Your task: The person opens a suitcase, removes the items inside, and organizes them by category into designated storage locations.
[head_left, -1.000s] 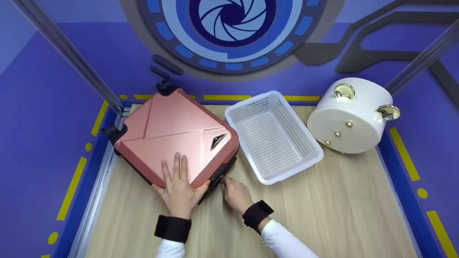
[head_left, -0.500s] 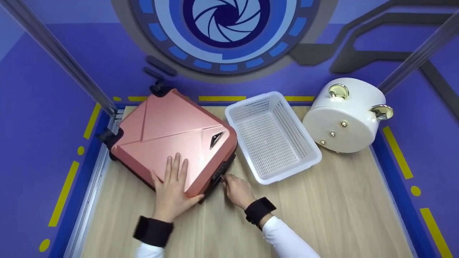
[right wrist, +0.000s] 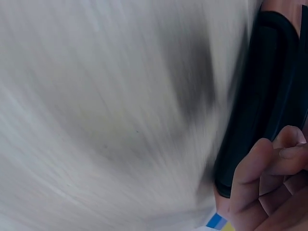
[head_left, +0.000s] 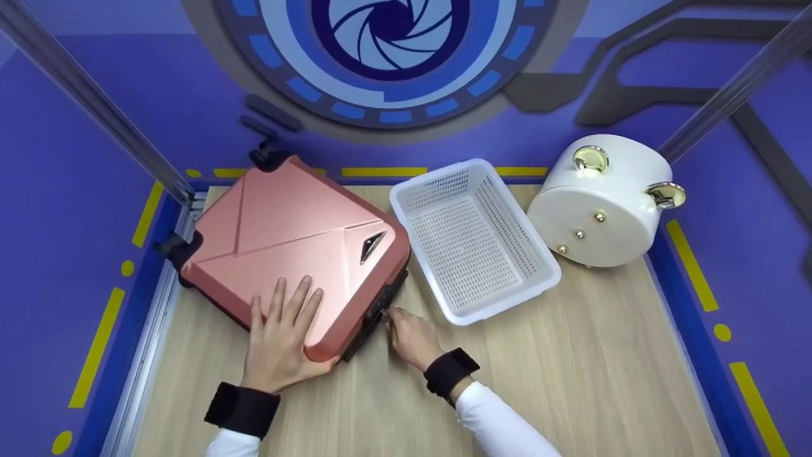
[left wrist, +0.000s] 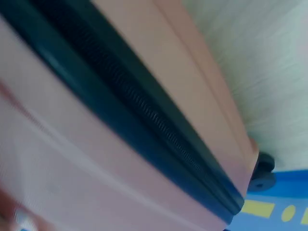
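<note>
A pink hard-shell suitcase (head_left: 285,216) lies flat on the wooden table, its black wheels toward the back left. My left hand (head_left: 279,346) rests on its front-left edge with fingers spread over the shell and thumb at the near corner. On the suitcase's near-right side, my right hand (head_left: 413,337) has curled fingers, pinching a small zipper pull (head_left: 384,313) beside the lock. The black side handle (right wrist: 260,91) lies close to the right fingers (right wrist: 250,168) in the right wrist view. A black zipper band (left wrist: 144,108) crosses the left wrist view, apparently closed along that side.
A white perforated plastic basket (head_left: 444,306) stands right of the suitcase, close to its corner. Farther right sits a white round bag or case (head_left: 593,222) with gold ear-shaped fittings and gold studs. Blue patterned walls (head_left: 95,127) enclose the back and sides.
My left hand has slid left and toward me along the suitcase, its thumb now at the near corner. The right hand stays by the lock. The head view has shifted slightly.
</note>
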Tool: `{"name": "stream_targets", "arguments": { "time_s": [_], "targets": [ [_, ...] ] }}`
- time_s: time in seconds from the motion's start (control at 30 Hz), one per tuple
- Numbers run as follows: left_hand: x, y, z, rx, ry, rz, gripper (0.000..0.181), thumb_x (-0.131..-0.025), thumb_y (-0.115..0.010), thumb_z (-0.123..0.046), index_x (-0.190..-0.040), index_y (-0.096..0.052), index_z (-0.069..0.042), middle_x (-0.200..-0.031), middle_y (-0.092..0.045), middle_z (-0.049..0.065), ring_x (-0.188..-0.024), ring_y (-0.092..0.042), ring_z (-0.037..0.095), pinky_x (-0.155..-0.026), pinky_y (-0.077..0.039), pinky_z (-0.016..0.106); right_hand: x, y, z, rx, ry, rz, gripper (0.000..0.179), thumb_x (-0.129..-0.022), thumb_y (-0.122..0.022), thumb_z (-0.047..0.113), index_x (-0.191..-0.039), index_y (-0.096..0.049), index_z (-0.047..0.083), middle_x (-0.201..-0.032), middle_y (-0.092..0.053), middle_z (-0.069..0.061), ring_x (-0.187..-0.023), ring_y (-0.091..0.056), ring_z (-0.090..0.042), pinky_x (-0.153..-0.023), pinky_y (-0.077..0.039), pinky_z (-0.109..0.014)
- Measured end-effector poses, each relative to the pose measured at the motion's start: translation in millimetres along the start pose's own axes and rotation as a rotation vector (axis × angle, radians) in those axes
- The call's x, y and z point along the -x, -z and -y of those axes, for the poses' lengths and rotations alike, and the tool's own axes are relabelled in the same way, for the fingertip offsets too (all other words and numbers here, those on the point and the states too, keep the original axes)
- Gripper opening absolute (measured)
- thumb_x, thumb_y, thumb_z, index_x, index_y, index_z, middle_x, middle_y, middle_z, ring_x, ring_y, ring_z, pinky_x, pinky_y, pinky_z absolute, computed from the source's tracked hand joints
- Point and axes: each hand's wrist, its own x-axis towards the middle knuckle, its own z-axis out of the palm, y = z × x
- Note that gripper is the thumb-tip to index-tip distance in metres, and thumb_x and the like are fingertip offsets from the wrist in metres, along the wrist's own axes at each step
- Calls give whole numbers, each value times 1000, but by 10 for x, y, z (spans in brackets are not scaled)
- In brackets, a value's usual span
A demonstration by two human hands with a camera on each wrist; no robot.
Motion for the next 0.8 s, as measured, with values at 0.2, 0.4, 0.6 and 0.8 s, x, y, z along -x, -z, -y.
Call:
{"name": "stream_targets", "arguments": {
  "time_s": [0.2, 0.4, 0.6, 0.8],
  "targets": [
    [37, -85, -206, -30, 118, -100, 115, -69, -73, -88, -155, -66, -12, -161, -66, 18, -146, -58, 56, -138, -13, 73, -51, -250, -125, 6, -15, 8, 12, -111, -66, 26, -110, -71, 15, -98, -83, -5, -82, -81, -29, -64, -62, -49],
    [-62, -162, -483, -74, 257, -150, 104, -87, -51, -90, -152, -69, -11, -161, -66, 19, -146, -59, 57, -113, -41, 87, -73, -304, -137, 8, -23, 36, 10, -108, -68, 23, -110, -72, 14, -98, -82, -7, -83, -81, -32, -66, -64, -51],
    [-186, -228, -697, -147, 369, -144, 118, -61, -81, -82, -154, -67, -11, -164, -64, 18, -148, -59, 57, -112, -43, 87, 13, -174, 58, 17, 15, 61, 12, -110, -65, 17, -117, -73, 13, -100, -83, -5, -82, -81, -27, -57, -60, -49],
    [-291, -325, -800, -102, 440, -183, 121, -55, -91, -75, -153, -67, -7, -163, -64, 20, -149, -56, 59, -112, -39, 90, 71, -230, 48, -16, 9, 71, 17, -109, -62, 12, -121, -74, 12, -105, -84, -6, -89, -83, -25, -65, -64, -45]
  ]
}}
